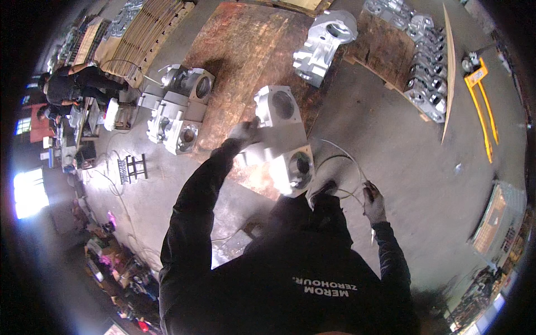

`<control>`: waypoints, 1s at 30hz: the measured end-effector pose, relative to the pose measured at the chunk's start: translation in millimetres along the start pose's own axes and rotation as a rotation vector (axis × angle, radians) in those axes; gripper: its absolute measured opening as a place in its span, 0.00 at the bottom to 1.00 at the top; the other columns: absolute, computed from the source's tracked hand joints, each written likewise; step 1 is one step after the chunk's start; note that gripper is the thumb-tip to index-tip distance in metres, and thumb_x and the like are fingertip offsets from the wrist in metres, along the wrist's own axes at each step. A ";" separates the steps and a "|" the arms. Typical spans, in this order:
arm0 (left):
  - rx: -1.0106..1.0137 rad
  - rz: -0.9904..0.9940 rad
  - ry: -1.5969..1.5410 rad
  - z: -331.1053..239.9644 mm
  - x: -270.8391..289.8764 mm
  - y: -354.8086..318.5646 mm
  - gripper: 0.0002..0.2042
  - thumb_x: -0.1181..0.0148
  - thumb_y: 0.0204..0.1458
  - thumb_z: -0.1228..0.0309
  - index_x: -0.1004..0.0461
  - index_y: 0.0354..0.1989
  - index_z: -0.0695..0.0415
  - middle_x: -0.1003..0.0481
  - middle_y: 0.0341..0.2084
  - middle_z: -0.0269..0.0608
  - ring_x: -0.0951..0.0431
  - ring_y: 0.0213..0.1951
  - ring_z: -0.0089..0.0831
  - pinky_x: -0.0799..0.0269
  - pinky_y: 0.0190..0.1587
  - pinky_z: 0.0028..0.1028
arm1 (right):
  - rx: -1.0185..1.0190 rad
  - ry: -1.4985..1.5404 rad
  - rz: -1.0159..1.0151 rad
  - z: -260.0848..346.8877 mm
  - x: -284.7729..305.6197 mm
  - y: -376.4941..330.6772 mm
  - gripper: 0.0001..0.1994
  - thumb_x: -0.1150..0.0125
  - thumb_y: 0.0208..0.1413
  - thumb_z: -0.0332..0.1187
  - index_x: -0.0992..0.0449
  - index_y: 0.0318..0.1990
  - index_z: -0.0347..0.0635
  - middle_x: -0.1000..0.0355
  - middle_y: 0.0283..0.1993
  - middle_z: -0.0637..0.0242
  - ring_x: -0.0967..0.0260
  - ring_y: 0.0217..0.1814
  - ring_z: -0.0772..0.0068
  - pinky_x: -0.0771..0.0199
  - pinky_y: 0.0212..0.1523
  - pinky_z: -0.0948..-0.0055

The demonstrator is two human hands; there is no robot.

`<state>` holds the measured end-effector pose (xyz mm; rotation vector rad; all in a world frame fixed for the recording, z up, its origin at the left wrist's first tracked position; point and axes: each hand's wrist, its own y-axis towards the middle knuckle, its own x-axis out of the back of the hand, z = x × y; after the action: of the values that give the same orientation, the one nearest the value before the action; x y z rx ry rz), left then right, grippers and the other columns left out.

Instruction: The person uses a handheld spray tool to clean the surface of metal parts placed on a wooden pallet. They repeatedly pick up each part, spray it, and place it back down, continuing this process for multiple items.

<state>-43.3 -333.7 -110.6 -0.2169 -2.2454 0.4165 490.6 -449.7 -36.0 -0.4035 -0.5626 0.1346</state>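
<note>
Two hands are busy over one casting point(282, 137), a pale grey metal block with big round bores, sitting on a rusty steel plate point(240, 50) on the floor. The left hand point(244, 132), gloved, is pressed against the casting's upper left side, fingers closed over an edge as far as I can tell; the blur there hides the exact grip. The right hand point(373, 205), also gloved, is off to the casting's right and apart from it, closed around a thin tool or nozzle with a hose point(346, 159) looping from it back toward the block.

Judging by its bulk and thick walls, that casting looks heavy and utterly stiff, not something to lift one-handed. Its machined faces look smooth and probably slick, with sharp corners, so gloves make sense. I'd say the best purchase is across a square flange edge or with fingers hooked inside a bore, low and close to the body, tipping it on the plate rather than carrying it.

Beyond the left hand sit more castings point(178, 109), grouped together. Farther past the held block lies another large one point(324, 44), and a row point(424, 61) is stacked on a wooden pallet.
</note>
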 end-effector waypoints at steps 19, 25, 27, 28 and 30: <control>0.355 -0.508 0.380 83.2 -37.4 -20.9 0.23 0.51 0.53 0.60 0.34 0.55 0.58 0.32 0.55 0.48 0.39 0.63 0.44 0.49 0.67 0.43 | 0.933 -0.921 0.299 252.5 -252.1 217.6 0.14 0.44 0.56 0.44 0.29 0.36 0.42 0.25 0.26 0.50 0.25 0.27 0.46 0.27 0.30 0.49; 0.447 -0.525 0.074 -40.5 -149.4 -120.7 0.39 0.41 0.47 0.50 0.43 0.62 0.64 0.39 0.60 0.55 0.42 0.64 0.49 0.54 0.68 0.47 | 0.751 -1.265 0.462 303.5 -265.1 233.0 0.20 0.48 0.58 0.46 0.32 0.46 0.37 0.24 0.36 0.46 0.24 0.41 0.45 0.26 0.41 0.50; 0.623 -0.282 -0.253 -44.3 -207.0 -128.0 0.35 0.43 0.49 0.53 0.42 0.62 0.63 0.36 0.59 0.51 0.38 0.63 0.45 0.49 0.67 0.45 | 0.762 -1.368 0.592 313.2 -260.0 232.0 0.20 0.48 0.58 0.46 0.32 0.46 0.36 0.23 0.37 0.45 0.24 0.41 0.44 0.26 0.42 0.50; 0.663 -0.258 0.000 -3.0 -315.0 -101.7 0.29 0.46 0.52 0.59 0.39 0.61 0.61 0.32 0.57 0.48 0.31 0.58 0.43 0.40 0.62 0.43 | 0.817 -1.355 0.615 341.5 -268.7 212.3 0.20 0.48 0.59 0.46 0.32 0.47 0.36 0.24 0.37 0.45 0.24 0.41 0.44 0.26 0.41 0.50; 0.738 -0.095 -0.171 -20.0 -238.3 -117.0 0.21 0.50 0.54 0.64 0.35 0.57 0.53 0.26 0.49 0.46 0.24 0.49 0.41 0.33 0.54 0.44 | 0.819 -1.348 0.589 349.3 -280.5 213.7 0.21 0.49 0.59 0.47 0.32 0.48 0.36 0.24 0.37 0.45 0.25 0.41 0.43 0.26 0.42 0.49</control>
<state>124.0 -507.1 -223.7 0.3195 -2.0936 1.2018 62.2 -203.0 8.2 0.4232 -1.6059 1.2175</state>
